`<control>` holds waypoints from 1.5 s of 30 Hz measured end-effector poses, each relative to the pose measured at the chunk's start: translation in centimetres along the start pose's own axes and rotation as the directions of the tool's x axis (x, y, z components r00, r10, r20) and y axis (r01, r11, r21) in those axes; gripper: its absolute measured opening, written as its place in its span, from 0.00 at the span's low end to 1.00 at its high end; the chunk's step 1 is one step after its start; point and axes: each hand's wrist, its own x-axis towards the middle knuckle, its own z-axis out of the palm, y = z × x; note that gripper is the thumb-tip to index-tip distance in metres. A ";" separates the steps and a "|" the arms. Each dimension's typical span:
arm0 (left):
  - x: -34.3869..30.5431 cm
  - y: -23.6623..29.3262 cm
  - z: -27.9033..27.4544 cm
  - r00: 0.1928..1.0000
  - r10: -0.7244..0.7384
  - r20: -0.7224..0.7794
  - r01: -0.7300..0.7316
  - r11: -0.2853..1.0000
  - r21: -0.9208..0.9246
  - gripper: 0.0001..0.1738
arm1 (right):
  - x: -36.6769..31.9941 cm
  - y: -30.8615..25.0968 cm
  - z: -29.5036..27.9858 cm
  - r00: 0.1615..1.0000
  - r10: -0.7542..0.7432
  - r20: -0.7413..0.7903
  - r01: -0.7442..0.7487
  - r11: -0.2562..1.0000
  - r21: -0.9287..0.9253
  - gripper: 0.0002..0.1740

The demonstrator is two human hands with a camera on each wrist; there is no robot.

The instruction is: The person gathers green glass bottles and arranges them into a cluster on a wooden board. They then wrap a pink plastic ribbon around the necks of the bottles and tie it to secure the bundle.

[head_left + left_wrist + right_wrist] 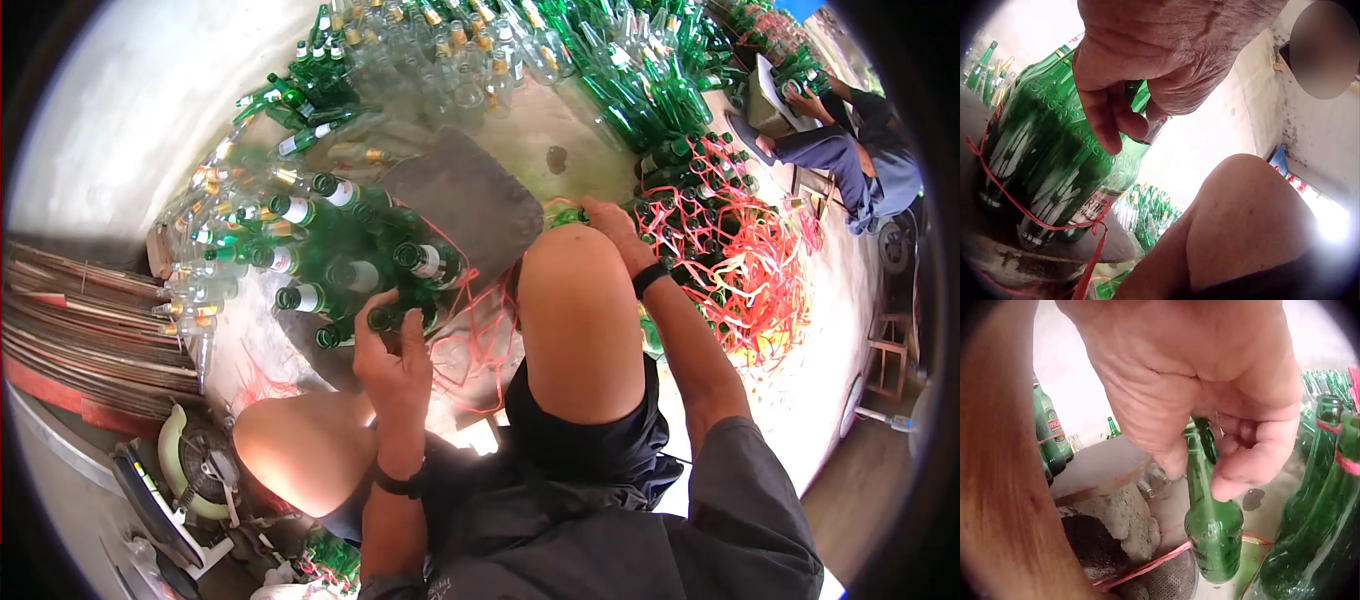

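My left hand (393, 368) grips a green glass bottle (1138, 94) by its neck, at the near edge of a cluster of upright green bottles (365, 235). A thin red plastic strap (1029, 212) runs round the lower part of this cluster, which stands on a grey slab (465, 190). Beyond my raised right knee, my right hand (615, 235) pinches a single green bottle (1215, 534) by the neck, its base hanging downward. In the right wrist view, other green bottles (1304, 506) with red strap round their necks stand beside that hand.
Loose red strap (760, 270) lies over strapped bottles at right. Clear bottles (465, 85) and green bottles (640, 80) crowd the far floor. Stacked boards (90, 330) and a fan (200, 465) are at left. Another person (860, 160) sits at far right.
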 end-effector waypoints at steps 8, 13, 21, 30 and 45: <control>0.0 0.0 -0.1 0.998 0.056 -0.032 -0.056 0.998 0.000 0.17 | 0.4 0.9 0.5 0.996 -0.023 -0.090 0.021 0.999 -0.025 0.24; -0.1 0.8 -0.5 0.993 0.085 -0.077 -0.075 0.989 0.131 0.18 | -0.3 -1.0 -5.2 0.957 -0.109 -0.269 0.097 0.994 -0.059 0.22; -0.7 2.2 -0.9 0.992 0.067 -0.105 -0.068 0.998 -0.004 0.27 | -2.7 -8.7 -19.4 0.727 -0.288 -0.623 0.363 0.932 -0.007 0.13; 0.4 2.6 -2.0 0.950 0.285 -0.130 -0.268 0.954 0.137 0.35 | -5.6 -19.3 -29.5 0.623 -0.137 -0.770 0.557 0.769 0.314 0.18; 1.6 3.1 -3.0 0.970 0.240 -0.027 -0.233 0.961 0.151 0.32 | -7.2 -36.6 -25.2 0.535 -0.606 -0.588 0.838 0.470 0.278 0.13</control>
